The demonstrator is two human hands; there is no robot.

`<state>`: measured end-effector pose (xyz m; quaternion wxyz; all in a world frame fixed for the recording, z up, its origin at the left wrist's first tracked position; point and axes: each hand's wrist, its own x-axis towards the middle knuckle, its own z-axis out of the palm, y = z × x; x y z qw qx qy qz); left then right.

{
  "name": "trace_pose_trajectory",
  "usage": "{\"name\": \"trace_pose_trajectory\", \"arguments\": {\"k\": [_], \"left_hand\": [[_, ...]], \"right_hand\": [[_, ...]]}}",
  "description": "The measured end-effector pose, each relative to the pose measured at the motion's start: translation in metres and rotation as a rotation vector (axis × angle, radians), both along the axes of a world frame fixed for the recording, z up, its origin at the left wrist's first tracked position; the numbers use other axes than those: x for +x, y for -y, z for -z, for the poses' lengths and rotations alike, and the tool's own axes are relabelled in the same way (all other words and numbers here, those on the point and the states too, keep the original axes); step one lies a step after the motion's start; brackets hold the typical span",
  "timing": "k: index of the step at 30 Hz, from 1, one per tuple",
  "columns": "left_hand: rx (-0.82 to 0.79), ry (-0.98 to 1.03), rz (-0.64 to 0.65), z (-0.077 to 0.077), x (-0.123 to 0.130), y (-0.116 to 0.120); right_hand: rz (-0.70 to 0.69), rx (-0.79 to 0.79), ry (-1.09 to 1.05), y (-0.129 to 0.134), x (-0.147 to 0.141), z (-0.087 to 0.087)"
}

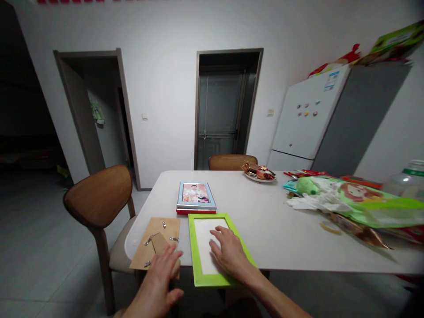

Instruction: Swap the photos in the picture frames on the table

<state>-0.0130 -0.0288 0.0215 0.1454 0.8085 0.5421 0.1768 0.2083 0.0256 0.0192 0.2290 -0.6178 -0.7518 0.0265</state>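
Note:
A lime-green picture frame lies at the near edge of the table, a white surface showing inside its border. Over that white area is my right hand, fingers spread; whether it touches cannot be told. To the left rests a brown backing board with metal clips and a stand flap, partly jutting past the table edge. My left hand hovers over or touches its lower right part, fingers stretched out and holding nothing visible. Behind both, a light-blue picture frame with a photo sits on a red frame.
The white table carries a plate of food-like items at the back. Green packaging, crumpled tissue and a clear jar crowd its right side. Wooden chairs stand at the left and far side. A fridge stands behind, right.

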Motion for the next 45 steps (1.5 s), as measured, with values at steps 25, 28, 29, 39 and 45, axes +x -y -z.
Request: {"name": "trace_pose_trajectory", "arguments": {"k": [25, 28, 29, 39, 45], "left_hand": [[0.367, 0.242, -0.031, -0.001, 0.044, -0.017], [0.261, 0.219, 0.049, -0.002, 0.068, -0.014], [0.218, 0.207, 0.074, -0.002, 0.074, -0.015], [0.072, 0.086, 0.086, 0.000, 0.085, -0.023], [0.084, 0.101, 0.140, 0.007, 0.076, -0.017]], "right_hand": [[-0.218, 0.027, -0.282, 0.042, 0.011, -0.029], [-0.161, 0.009, -0.237, 0.049, 0.037, -0.026], [-0.139, 0.002, -0.228, 0.050, 0.043, -0.025], [-0.106, -0.002, -0.110, 0.040, 0.057, 0.008], [-0.156, 0.029, -0.074, 0.042, 0.046, 0.011]]}}
